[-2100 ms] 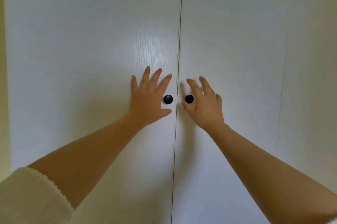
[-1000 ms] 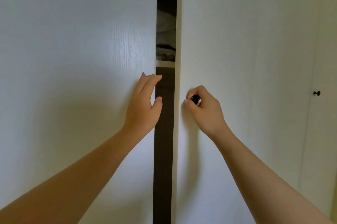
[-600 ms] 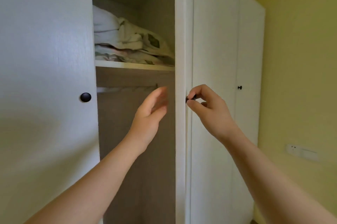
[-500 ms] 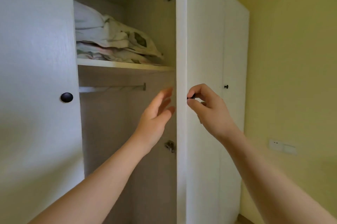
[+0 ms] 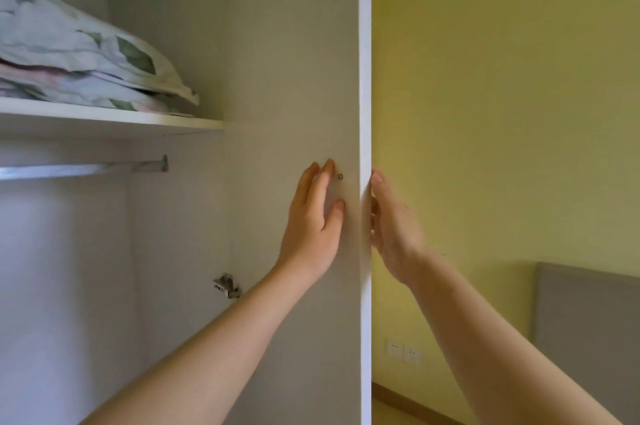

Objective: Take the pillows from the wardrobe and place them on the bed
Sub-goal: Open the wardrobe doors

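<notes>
Two pillows (image 5: 86, 54) in white covers with a green leaf print lie stacked on the wardrobe's upper shelf (image 5: 138, 120), at the upper left. The right wardrobe door (image 5: 294, 78) stands swung out, its white edge facing me. My left hand (image 5: 315, 217) lies flat with straight fingers on the door's inner face, beside a small screw. My right hand (image 5: 391, 220) is on the door's outer side with fingers extended along the edge. The knob is hidden behind the door.
A metal hanging rail (image 5: 86, 168) runs under the shelf with nothing on it. Hinges (image 5: 227, 286) sit on the door's inner side. Right of the door are a yellow wall, wall sockets (image 5: 403, 350) and a grey headboard (image 5: 588, 320).
Both doors went from closed to open. The right door has swung further out, my left hand has moved onto its inner face, and my right hand's pinch on the knob has loosened.
</notes>
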Tool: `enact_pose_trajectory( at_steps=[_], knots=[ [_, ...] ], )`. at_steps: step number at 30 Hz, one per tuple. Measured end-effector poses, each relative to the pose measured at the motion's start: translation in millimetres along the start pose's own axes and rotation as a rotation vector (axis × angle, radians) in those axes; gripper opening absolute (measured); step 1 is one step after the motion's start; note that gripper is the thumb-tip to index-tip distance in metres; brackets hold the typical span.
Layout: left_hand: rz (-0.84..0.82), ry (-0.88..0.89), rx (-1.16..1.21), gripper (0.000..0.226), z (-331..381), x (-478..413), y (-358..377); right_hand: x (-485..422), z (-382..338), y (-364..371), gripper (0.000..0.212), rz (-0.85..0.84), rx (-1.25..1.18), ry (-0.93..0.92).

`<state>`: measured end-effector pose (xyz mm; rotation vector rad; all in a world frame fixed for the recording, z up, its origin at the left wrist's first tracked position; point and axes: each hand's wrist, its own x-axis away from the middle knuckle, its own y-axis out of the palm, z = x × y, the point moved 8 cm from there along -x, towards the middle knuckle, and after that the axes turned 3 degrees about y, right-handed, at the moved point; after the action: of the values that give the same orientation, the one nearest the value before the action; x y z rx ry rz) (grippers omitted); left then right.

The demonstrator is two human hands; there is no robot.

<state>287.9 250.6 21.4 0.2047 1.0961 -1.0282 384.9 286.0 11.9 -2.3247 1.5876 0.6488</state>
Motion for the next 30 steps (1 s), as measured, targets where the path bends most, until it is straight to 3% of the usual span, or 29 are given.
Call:
enact_pose_trajectory(
  at_steps=[9, 19, 22, 25, 27, 30],
  knots=[
    [-0.211, -0.048, -0.301, 0.059, -23.9, -24.6, 87.0, -39.5, 62.4, -82.8, 0.046, 0.276, 0.074, 0.082],
    [-0.209, -0.018, -0.383, 0.068, -32.3, -29.8, 96.3, -46.3, 63.8, -91.7, 0.044, 0.306, 0.125, 0.111],
    [-0.284, 0.029, -0.432, 0.073, -27.2, -28.7, 84.7, -32.6, 37.6, -89.9, 0.044, 0.431, 0.324, 0.072],
    [-0.279, 0.057, -0.476, 0.073, -21.6, -29.5, 57.8, -10.1, -5.5, -69.9, 0.056, 0.589, 0.818, -0.056],
    [-0.21, 0.041, -0.483, 0.068, -19.8, -31.2, 30.6, -1.6, -26.6, -40.3, 0.061, 0.575, 1.064, -0.202],
    [-0.095, -0.032, -0.488, 0.055, -23.4, -31.0, -19.7, -5.4, -34.6, -0.9, 0.057, 0.435, 1.082, -0.285]
  ],
)
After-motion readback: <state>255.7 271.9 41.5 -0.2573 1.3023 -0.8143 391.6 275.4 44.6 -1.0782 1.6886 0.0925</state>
